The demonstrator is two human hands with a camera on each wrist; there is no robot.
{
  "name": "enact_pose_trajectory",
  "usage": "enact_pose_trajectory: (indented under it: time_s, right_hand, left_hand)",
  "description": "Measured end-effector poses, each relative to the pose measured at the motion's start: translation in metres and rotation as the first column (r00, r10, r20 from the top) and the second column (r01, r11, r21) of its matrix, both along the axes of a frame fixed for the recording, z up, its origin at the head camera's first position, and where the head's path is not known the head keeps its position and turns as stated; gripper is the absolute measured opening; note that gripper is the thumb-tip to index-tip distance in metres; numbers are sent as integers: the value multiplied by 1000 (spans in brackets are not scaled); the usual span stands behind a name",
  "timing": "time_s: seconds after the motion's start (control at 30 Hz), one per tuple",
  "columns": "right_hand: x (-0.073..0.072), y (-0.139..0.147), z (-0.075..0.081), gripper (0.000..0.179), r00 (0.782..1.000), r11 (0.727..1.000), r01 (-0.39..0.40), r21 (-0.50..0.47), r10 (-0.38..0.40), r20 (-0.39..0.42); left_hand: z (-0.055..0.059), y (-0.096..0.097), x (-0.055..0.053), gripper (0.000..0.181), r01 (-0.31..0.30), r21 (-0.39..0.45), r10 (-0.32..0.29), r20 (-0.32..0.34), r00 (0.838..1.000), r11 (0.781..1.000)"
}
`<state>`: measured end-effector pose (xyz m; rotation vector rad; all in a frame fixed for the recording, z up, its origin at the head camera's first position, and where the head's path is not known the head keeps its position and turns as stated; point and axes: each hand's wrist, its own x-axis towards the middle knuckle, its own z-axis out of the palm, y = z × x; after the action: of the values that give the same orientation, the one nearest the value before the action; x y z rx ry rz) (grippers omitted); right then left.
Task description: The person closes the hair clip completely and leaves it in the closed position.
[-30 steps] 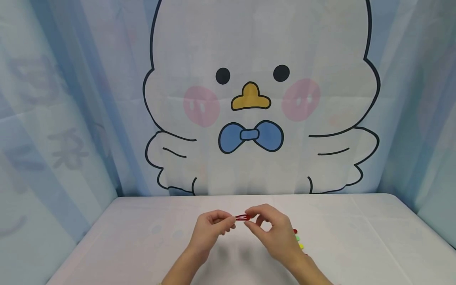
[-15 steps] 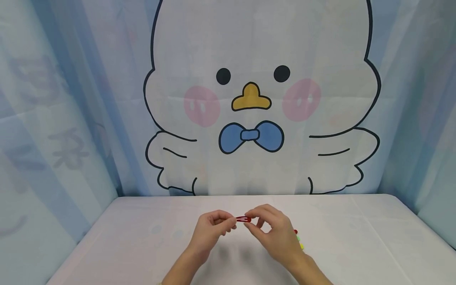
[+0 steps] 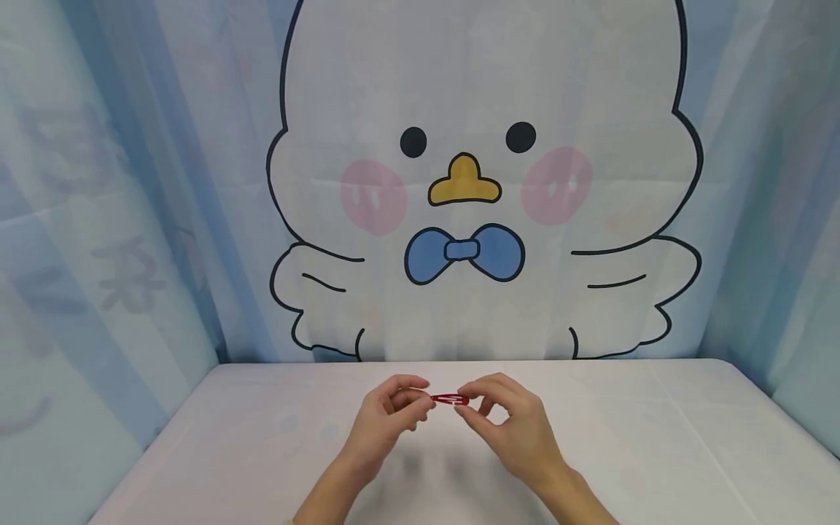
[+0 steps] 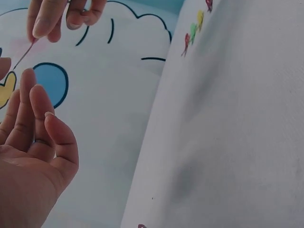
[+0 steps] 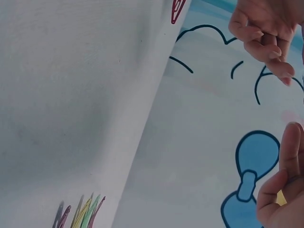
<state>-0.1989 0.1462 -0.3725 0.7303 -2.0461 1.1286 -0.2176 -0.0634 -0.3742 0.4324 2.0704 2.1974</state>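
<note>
Between both hands, above the table, is a red snap hair clip (image 3: 450, 399); its slotted wide end points right. My right hand (image 3: 515, 423) pinches that wide end between thumb and index finger. At the narrow end, my left hand (image 3: 387, 417) holds the tip with its thumb against a finger, while its index finger is raised. The left wrist view shows the clip (image 4: 23, 55) edge-on as a thin line, with the right hand (image 4: 64, 16) above and the left hand (image 4: 40, 147) below. Its tip there is partly hidden by the fingers.
A row of coloured hair clips, red, green (image 4: 193, 33), yellow (image 4: 200, 20) and dark red, lies on the white table (image 3: 262, 437) to the right. Another red clip (image 5: 177, 10) lies on the left side. Behind the table hangs a printed curtain (image 3: 459, 313).
My left index finger has lifted off the clip. The right hand has shifted slightly right, so more of the clip shows and the row of clips is hidden in the head view.
</note>
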Motion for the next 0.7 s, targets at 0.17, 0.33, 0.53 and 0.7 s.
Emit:
enact_pose_trajectory:
  time_s: [0.17, 0.33, 0.53, 0.7]
  right_hand:
    - [0, 3, 1, 30, 1000, 1000, -2, -9, 2, 21]
    - [0, 9, -2, 32, 1000, 1000, -1, -4, 1, 21]
    - [1, 18, -8, 31, 996, 1000, 14, -2, -14, 89]
    - [-1, 27, -10, 29, 989, 999, 42, 13, -44, 140]
  left_hand:
    - [-1, -12, -3, 39, -31, -60, 31, 4, 1000, 998]
    - [-4, -30, -7, 40, -43, -101, 44, 3, 999, 994]
    - [-8, -55, -12, 37, -33, -154, 26, -48, 998, 988]
    - [-15, -71, -18, 38, 10, -182, -23, -68, 997, 983]
